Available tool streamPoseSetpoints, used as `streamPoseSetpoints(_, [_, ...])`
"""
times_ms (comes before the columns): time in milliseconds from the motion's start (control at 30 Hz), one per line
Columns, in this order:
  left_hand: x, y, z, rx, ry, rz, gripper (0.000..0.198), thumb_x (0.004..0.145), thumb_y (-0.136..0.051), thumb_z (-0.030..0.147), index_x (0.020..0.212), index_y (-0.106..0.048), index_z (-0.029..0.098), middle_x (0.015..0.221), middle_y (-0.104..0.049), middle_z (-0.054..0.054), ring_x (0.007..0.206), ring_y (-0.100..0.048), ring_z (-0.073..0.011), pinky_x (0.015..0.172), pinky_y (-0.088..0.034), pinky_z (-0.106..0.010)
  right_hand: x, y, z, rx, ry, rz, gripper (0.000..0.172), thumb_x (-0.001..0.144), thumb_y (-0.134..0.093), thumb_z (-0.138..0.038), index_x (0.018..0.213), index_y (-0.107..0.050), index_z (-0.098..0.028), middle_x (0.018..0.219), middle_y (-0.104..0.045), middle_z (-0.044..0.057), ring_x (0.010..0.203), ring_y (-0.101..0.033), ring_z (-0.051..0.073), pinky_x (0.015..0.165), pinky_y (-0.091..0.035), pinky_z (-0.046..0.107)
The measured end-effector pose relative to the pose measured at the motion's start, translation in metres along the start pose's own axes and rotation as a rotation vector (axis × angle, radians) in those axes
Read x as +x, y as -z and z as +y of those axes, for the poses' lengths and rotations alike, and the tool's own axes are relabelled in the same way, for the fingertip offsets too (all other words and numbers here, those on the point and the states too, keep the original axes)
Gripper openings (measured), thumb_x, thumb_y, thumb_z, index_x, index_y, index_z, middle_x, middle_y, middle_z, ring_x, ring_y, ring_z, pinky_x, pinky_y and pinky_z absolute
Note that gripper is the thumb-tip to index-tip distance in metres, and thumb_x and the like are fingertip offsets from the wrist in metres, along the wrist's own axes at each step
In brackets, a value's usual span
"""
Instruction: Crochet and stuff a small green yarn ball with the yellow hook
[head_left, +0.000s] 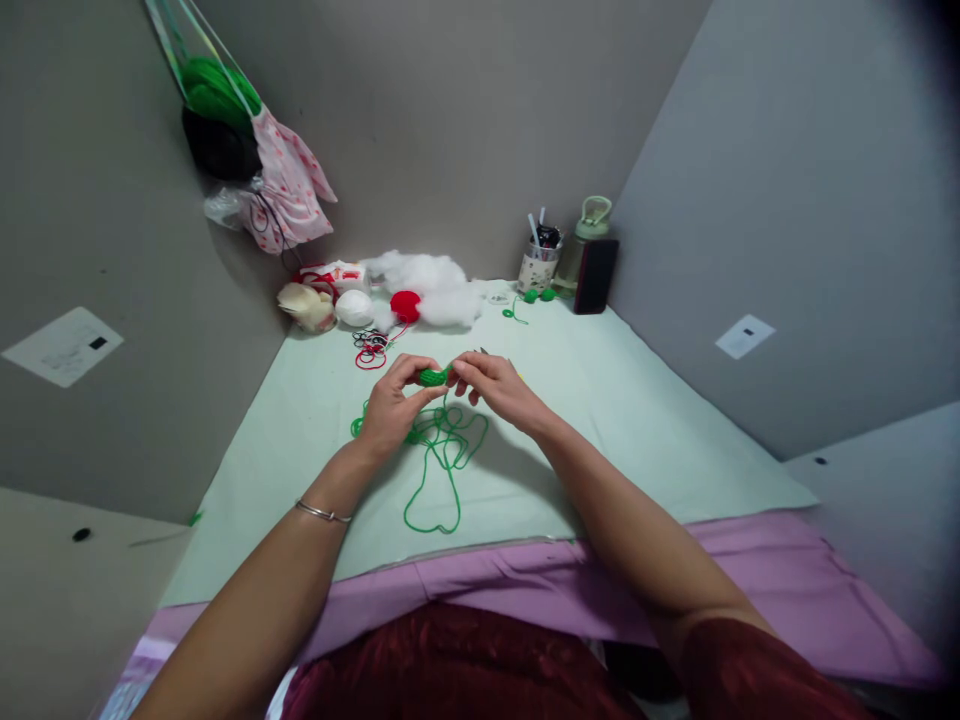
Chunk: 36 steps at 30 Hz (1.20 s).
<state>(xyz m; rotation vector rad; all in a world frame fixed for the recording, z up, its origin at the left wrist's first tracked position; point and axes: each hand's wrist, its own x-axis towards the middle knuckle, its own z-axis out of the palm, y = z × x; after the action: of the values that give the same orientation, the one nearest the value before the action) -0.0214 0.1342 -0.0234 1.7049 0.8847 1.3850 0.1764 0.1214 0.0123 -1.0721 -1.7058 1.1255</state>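
Observation:
My left hand [395, 400] and my right hand [491, 383] meet above the pale green table [622, 400], both pinched on a small green crochet piece [435, 376]. A thin metal hook tip [483, 352] pokes out above my right fingers. Loose green yarn [441, 455] trails from the piece and lies in loops on the table under my hands. A thin bangle sits on my left wrist.
At the back lie white stuffing [431, 280], a red yarn ball [406, 306], a white ball [354, 309], a cream ball [307, 306] and red thread [370, 350]. A cup of tools [538, 262], a bottle [589, 240] and a dark box [596, 276] stand back right. Bags [232, 130] hang at left.

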Motion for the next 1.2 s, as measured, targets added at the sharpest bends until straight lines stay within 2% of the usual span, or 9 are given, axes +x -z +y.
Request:
streamPoseSetpoints(67, [0.000,0.000,0.000,0.013,-0.002,0.014,0.018,0.080,-0.083,0.028,0.094,-0.073,0.023,0.097,-0.068,-0.002,0.091,-0.063,-0.0201,0.090,-0.050,-0.033,-0.002,-0.004,-0.002,0.086,-0.031,-0.075,0.043,0.096,-0.059,-0.061,0.106,-0.064,-0.020,0.096,-0.071,0.004,0.072,-0.066,0.013,0.057,-0.048,0.024])
streamPoseSetpoints(167, [-0.001,0.001,0.000,0.029,-0.007,0.027,0.018,0.080,-0.084,0.029,0.093,-0.072,0.023,0.094,-0.068,-0.002,0.090,-0.062,-0.0201,0.089,-0.048,-0.033,-0.003,-0.008,-0.002,0.183,-0.075,-0.165,0.052,0.091,-0.066,-0.065,0.115,-0.062,-0.020,0.077,-0.067,-0.002,0.057,-0.058,0.011,0.051,-0.042,0.023])
streamPoseSetpoints(267, [0.000,0.000,0.000,0.034,-0.011,0.027,0.018,0.081,-0.084,0.031,0.092,-0.072,0.023,0.093,-0.067,-0.002,0.090,-0.061,-0.0202,0.089,-0.048,-0.033,-0.001,-0.008,-0.001,0.157,-0.057,-0.096,0.046,0.085,-0.076,-0.061,0.100,-0.066,-0.018,0.057,-0.053,-0.008,0.051,-0.043,0.009,0.048,-0.030,0.023])
streamPoseSetpoints(400, [0.001,0.000,0.000,0.030,-0.016,0.025,0.019,0.079,-0.084,0.031,0.091,-0.072,0.023,0.093,-0.066,-0.002,0.089,-0.061,-0.0205,0.088,-0.048,-0.034,0.000,-0.001,-0.001,0.162,-0.058,-0.045,0.042,0.083,-0.080,-0.055,0.072,-0.064,-0.017,0.053,-0.044,-0.008,0.052,-0.033,0.007,0.050,-0.020,0.024])
streamPoseSetpoints(533, [0.000,-0.001,0.003,0.020,-0.027,-0.019,0.017,0.077,-0.085,0.027,0.090,-0.074,0.023,0.097,-0.066,-0.003,0.093,-0.062,-0.0208,0.090,-0.049,-0.034,0.002,0.002,0.002,0.284,-0.106,-0.058,0.045,0.085,-0.073,-0.062,0.076,-0.065,-0.018,0.049,-0.032,-0.012,0.048,-0.021,0.007,0.048,-0.014,0.025])
streamPoseSetpoints(633, [-0.002,-0.005,0.004,0.008,-0.022,-0.063,0.017,0.075,-0.085,0.025,0.090,-0.076,0.023,0.097,-0.067,-0.003,0.093,-0.062,-0.0209,0.090,-0.050,-0.034,0.006,-0.001,0.007,0.397,-0.155,-0.065,0.048,0.081,-0.072,-0.066,0.076,-0.060,-0.021,0.047,-0.027,-0.014,0.045,-0.016,0.007,0.046,-0.014,0.024])
streamPoseSetpoints(767, [-0.007,-0.012,0.001,-0.026,0.022,-0.089,0.014,0.078,-0.082,0.025,0.089,-0.075,0.023,0.094,-0.068,-0.002,0.090,-0.063,-0.0202,0.087,-0.050,-0.034,0.010,-0.006,0.014,0.492,-0.208,-0.076,0.046,0.082,-0.073,-0.064,0.073,-0.056,-0.022,0.046,-0.022,-0.015,0.043,-0.013,0.006,0.043,-0.014,0.022])
streamPoseSetpoints(1000, [-0.010,-0.017,-0.006,-0.138,0.130,-0.118,0.021,0.079,-0.082,0.030,0.095,-0.072,0.022,0.088,-0.069,0.000,0.081,-0.064,-0.0175,0.078,-0.051,-0.031,0.011,-0.006,0.015,0.544,-0.228,-0.072,0.042,0.091,-0.070,-0.057,0.074,-0.056,-0.021,0.046,-0.023,-0.014,0.042,-0.012,0.006,0.041,-0.015,0.021])
streamPoseSetpoints(1200, [-0.011,-0.016,0.000,-0.200,0.177,-0.177,0.018,0.081,-0.080,0.028,0.095,-0.071,0.022,0.087,-0.068,0.002,0.078,-0.064,-0.0152,0.076,-0.052,-0.029,0.010,-0.004,0.010,0.435,-0.207,-0.069,0.048,0.083,-0.073,-0.064,0.072,-0.057,-0.021,0.046,-0.024,-0.014,0.042,-0.017,0.006,0.041,-0.017,0.021])
